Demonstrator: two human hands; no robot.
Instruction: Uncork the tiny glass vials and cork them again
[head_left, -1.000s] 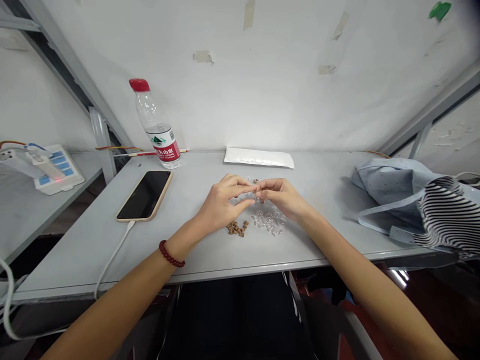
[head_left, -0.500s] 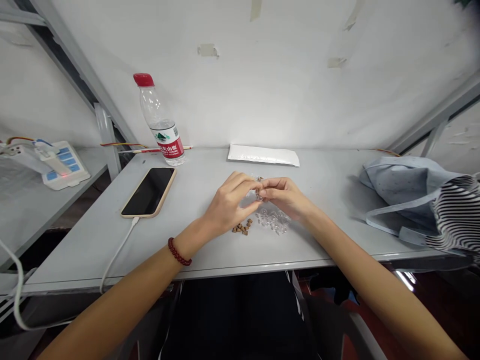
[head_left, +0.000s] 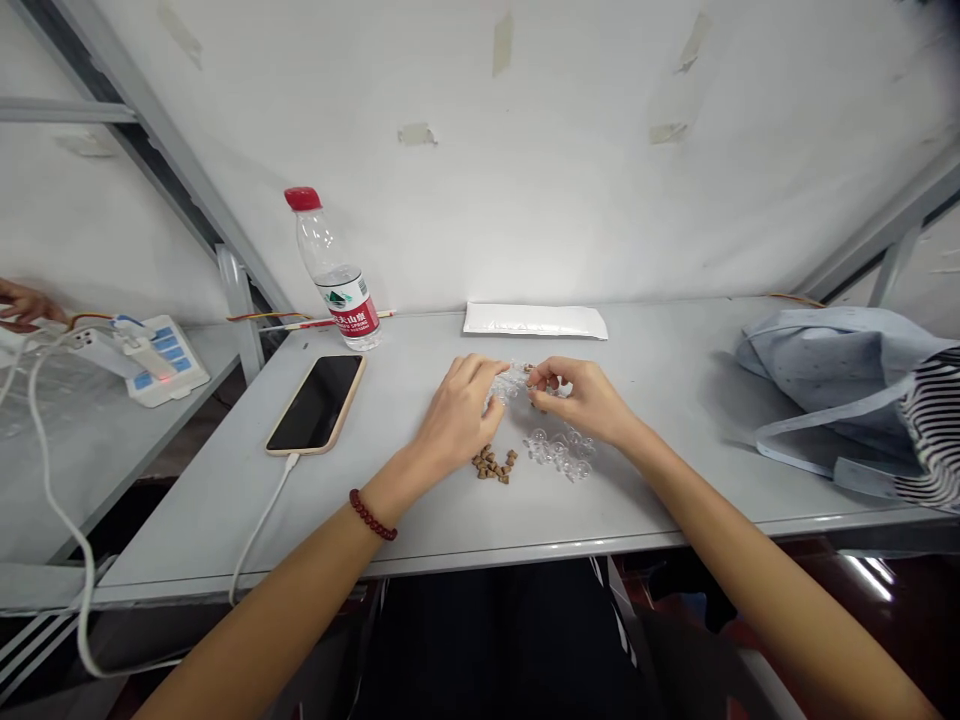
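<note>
My left hand (head_left: pixel 461 405) is over the table with thumb and fingers apart, beside a cluster of small clear plastic pieces (head_left: pixel 512 382). Facing it, my right hand (head_left: pixel 585 395) has its fingertips bent toward the thumb; what they pinch, if anything, is too small to make out. A brown bit (head_left: pixel 529 369) shows by the right fingertips. Nearer my body, several small brown nuggets (head_left: pixel 493 465) lie in a loose heap. To their right is a pile of clear rounded plastic pieces (head_left: pixel 559 453), just below my right hand.
A white packet (head_left: pixel 535 320) lies against the wall. On the left are a water bottle (head_left: pixel 341 290) and a phone (head_left: pixel 316 405) on a white cable (head_left: pixel 259 520). A light blue cloth bag (head_left: pixel 817 360) sits at the right. Another person's hand (head_left: pixel 26 303) is near a power strip (head_left: pixel 171 362).
My hands, which met at the fingertips, have drawn apart. The view has shifted slightly, and another person's hand has come in at the far left.
</note>
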